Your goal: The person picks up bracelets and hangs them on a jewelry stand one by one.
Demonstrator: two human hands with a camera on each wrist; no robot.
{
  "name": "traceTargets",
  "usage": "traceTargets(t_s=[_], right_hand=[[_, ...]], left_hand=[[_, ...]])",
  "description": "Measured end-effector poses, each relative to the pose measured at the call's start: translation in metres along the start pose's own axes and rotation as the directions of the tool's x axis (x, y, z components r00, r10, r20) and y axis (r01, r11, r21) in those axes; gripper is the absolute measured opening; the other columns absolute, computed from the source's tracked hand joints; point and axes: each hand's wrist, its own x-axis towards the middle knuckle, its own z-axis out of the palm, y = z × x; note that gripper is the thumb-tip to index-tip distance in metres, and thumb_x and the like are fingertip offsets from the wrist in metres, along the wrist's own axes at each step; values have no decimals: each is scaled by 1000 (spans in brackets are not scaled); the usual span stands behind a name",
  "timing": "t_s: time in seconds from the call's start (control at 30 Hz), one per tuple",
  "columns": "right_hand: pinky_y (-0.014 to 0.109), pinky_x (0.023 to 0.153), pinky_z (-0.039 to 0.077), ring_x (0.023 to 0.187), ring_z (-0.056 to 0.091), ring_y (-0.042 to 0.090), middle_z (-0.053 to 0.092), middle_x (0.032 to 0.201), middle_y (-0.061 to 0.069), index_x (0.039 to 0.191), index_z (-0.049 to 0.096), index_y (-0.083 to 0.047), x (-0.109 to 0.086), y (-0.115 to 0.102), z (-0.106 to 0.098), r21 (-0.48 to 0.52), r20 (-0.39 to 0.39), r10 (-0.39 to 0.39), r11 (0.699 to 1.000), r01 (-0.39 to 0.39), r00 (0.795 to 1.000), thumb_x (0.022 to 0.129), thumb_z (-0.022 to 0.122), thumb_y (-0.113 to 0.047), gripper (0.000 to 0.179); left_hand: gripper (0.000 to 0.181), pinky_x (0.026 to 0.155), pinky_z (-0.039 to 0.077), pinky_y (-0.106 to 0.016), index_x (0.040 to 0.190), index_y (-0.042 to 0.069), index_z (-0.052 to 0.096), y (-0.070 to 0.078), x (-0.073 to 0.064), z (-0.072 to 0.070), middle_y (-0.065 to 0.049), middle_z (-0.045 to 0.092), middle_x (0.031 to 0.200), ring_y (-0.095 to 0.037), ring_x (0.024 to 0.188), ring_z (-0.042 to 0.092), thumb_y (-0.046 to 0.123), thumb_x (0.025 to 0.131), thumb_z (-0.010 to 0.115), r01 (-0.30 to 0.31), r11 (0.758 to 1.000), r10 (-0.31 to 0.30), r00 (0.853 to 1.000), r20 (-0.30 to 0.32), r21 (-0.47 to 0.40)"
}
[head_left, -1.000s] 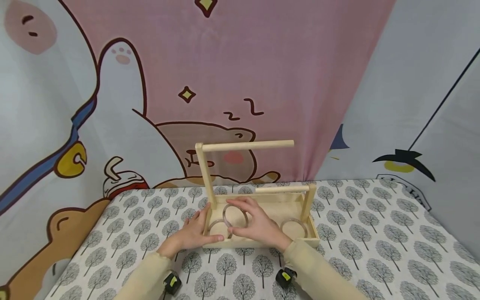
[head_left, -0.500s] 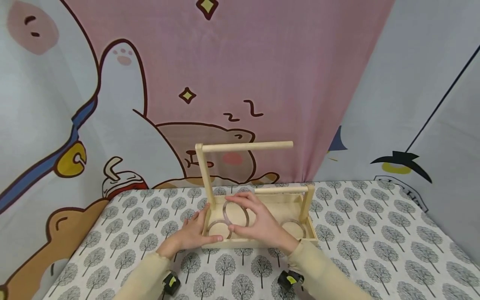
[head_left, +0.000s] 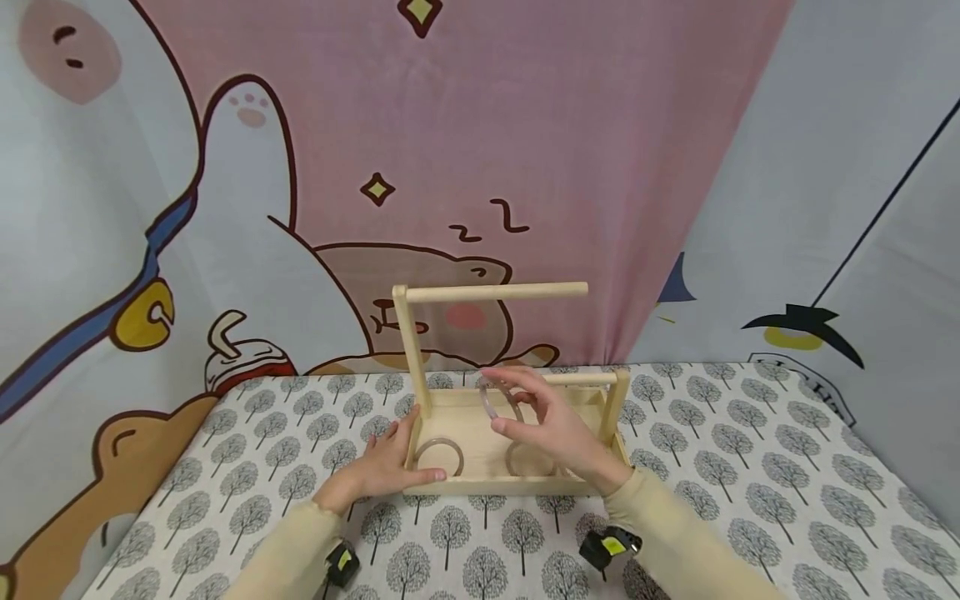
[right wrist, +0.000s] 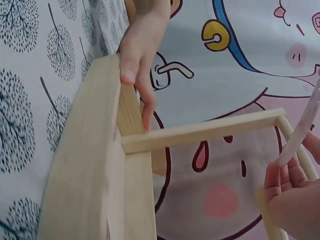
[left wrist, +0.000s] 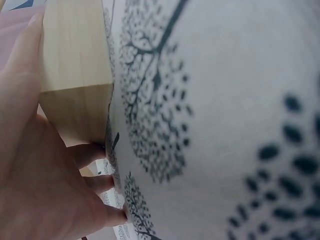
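Note:
A pale wooden tray with a bar stand at each end lies in front of me. At its left front corner my left hand grips the wood, thumb on the front rim and fingers along the end; the left wrist view shows the hand round the tray corner. Above the tray my right hand pinches a translucent pinkish bangle between thumb and fingers, held tilted. Inside the tray lie a left bangle and a middle bangle. My right hand largely hides the tray's right front part.
A tall stand's bar runs rightward over the tray from its left post. From the right end post, a lower bar points left behind my right hand. The tree-print tablecloth extends around the tray; a cartoon curtain hangs behind.
My right hand has lifted the bangle from the tray's left part, up and to the right. The middle bangle has come into sight. My left hand has stayed at the corner.

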Motion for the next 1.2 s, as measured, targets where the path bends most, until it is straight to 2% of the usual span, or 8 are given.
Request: traceTargets(t_s=[0.17,0.33,0.57,0.73,0.87,0.97,1.07,1.2], right_hand=[[45,103,38,115,50,26,52,131,13,138,51,-3,0,-4,-12,8,-19,-19,1000,19,1000,84,70,0,57],[36,100,40,113,49,27,52,130,12,137,51,-1,-2,-8,-25,-17,-50,-37,999,37,998,85,68,3,55],[33,98,40,113,47,22,49,132,19,136,50,5,-6,-8,-43,4,-90,-68,998,69,994,84,66,8,55],[30,96,43,111,50,21,52,130,14,137,50,2,-11,-9,-53,8,-116,-30,999,32,993,85,65,7,54],[23,79,49,101,55,20,55,122,10,137,51,0,-15,-11,-60,76,-148,30,997,-19,989,87,62,6,52],[21,68,49,92,57,18,56,118,9,138,51,-2,-17,-13,-64,136,-157,74,989,-52,985,90,59,5,49],[20,68,49,89,57,17,56,121,10,138,51,-3,-17,-14,-67,159,-165,89,985,-62,982,91,58,3,48],[21,71,49,95,57,20,56,124,12,138,50,-3,-18,-16,-72,144,-178,99,987,-73,979,92,57,2,48]], left_hand=[[112,107,6,-69,154,0,1,1,0,-1,-32,33,145,-51,138,14,58,83,66,3,1000,-3,1000,7,11],[110,108,5,-67,154,2,0,3,-1,0,-33,33,145,-50,139,13,60,84,64,6,1000,-6,1000,3,12],[108,103,-2,-73,155,5,5,5,-6,2,-27,32,148,-54,137,14,60,84,64,11,999,-9,998,-66,37],[107,99,-9,-76,154,3,11,8,-12,5,-24,40,144,-58,133,19,62,83,63,22,993,-7,992,-126,117],[105,100,-8,-75,153,-3,12,14,-13,8,-25,42,143,-57,133,23,64,86,59,20,985,3,991,-134,172],[106,102,-6,-74,151,-6,11,16,-12,9,-27,40,143,-55,133,24,63,87,57,21,983,2,992,-124,183],[107,102,-5,-74,150,-9,10,15,-10,9,-28,39,144,-54,133,25,62,87,59,19,986,0,993,-116,165],[109,101,-5,-75,150,-9,9,13,-7,8,-28,35,146,-55,134,23,61,86,61,15,990,-1,995,-103,139]])
